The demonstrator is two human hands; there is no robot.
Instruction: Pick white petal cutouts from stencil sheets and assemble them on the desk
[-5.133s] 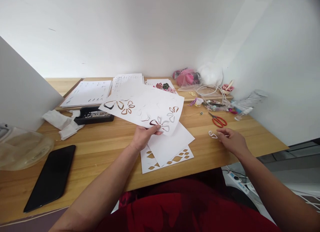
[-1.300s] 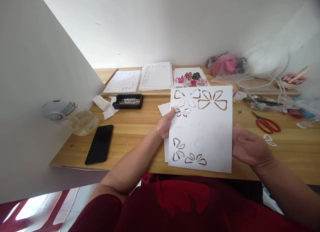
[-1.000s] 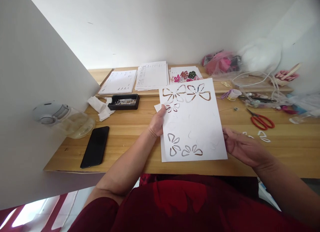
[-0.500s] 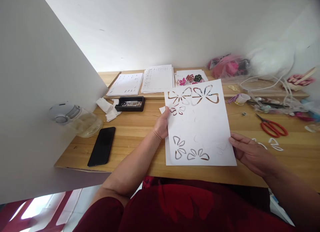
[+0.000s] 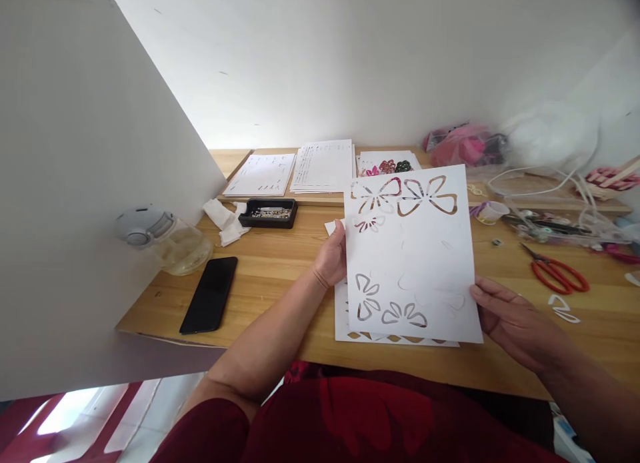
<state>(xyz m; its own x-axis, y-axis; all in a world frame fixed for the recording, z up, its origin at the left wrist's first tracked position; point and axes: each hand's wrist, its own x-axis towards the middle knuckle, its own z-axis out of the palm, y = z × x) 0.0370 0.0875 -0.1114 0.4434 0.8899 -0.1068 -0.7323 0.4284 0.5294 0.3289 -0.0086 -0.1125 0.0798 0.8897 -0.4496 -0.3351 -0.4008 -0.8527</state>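
My left hand [image 5: 333,258] grips the left edge of a white paper sheet [image 5: 430,256] with flower and petal shapes cut through it. On the opposite side, my right hand [image 5: 510,316] pinches the lower right edge, thumb on top. The sheet is raised and tilted toward me. Through its cut-outs, bits of wood and colour show. Beneath it lies another white sheet with cut-outs [image 5: 343,326], mostly covered. To the right of my right hand rest white petal-shaped paper cut-outs [image 5: 564,310] and red-handled scissors [image 5: 555,273].
A black phone [image 5: 209,295] and a clear jug with a grey lid [image 5: 183,250] stand at left. Behind are a black tray of small beads [image 5: 269,214], crumpled tissue [image 5: 227,222], stacked papers [image 5: 325,166], flower pieces [image 5: 387,166] and plastic bags [image 5: 463,146].
The held sheet has shifted slightly and lifted off the sheet below, whose cut-out bottom edge now shows. The whole view has moved a little. Both hands keep their hold.
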